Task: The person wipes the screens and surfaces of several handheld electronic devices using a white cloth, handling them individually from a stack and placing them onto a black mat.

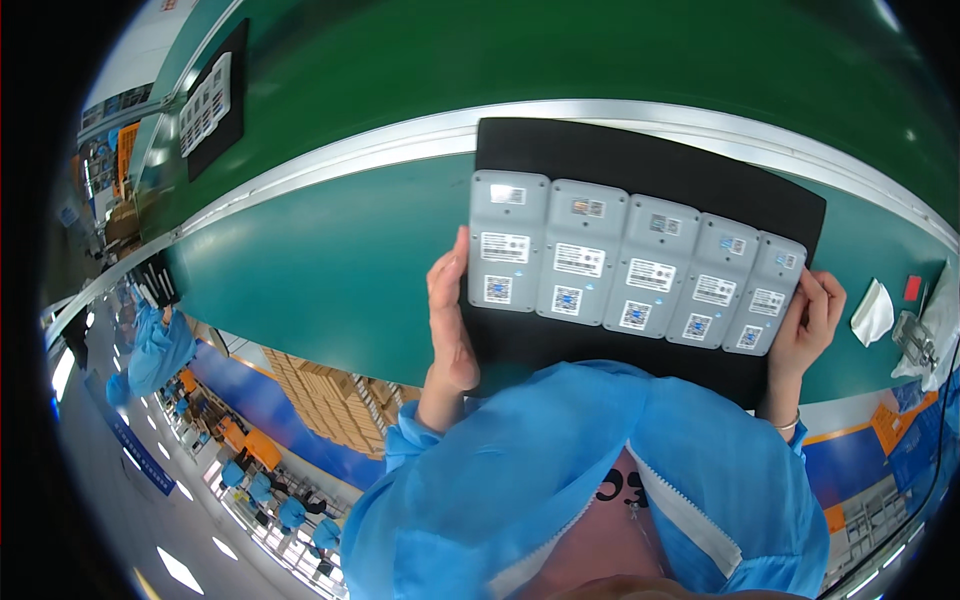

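Note:
A row of several grey plastic devices lies side by side on a black mat, with their labelled backs facing up. Each has printed white labels, a square code and small screw holes. My left hand is upright along the left end of the row, its fingers stretched and close together against the edge. At the opposite end, my right hand has bent fingers around the outer edge of the last device. The right thumb is mostly hidden.
Beyond a pale metal rail runs a green belt, carrying another black mat with similar pieces. To the right are a white cloth, a red block and a clear plastic bag. Stacked cardboard stands below the table's left side.

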Motion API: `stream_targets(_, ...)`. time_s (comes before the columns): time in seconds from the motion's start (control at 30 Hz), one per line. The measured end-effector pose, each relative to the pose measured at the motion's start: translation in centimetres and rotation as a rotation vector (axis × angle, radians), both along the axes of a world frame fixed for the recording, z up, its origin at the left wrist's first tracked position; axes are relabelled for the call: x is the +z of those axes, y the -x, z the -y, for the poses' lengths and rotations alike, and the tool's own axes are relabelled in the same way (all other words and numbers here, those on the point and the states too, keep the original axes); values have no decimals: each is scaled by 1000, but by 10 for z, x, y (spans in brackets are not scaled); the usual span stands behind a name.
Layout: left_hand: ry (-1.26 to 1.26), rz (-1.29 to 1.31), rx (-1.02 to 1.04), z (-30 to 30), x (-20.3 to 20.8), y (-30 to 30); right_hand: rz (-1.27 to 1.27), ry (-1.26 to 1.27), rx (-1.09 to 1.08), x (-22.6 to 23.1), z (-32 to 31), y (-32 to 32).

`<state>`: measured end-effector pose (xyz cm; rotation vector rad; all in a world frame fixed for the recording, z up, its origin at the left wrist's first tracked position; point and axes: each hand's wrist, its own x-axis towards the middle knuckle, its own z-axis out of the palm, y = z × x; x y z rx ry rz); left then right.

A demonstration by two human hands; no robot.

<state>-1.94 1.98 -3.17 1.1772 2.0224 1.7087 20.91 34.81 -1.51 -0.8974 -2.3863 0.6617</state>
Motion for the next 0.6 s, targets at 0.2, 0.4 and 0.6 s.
stream_targets(0.2,-2,215,81,-13,14,-8,6,-2,17,-13,-7,-7)
stream_targets(0.4,-46,165,55,-12,13,-1,39,36,-73,-12,-9,-6)
stream_targets(0.6,36,169,126,-8,13,1,7,27,-53,-5,-3,9)
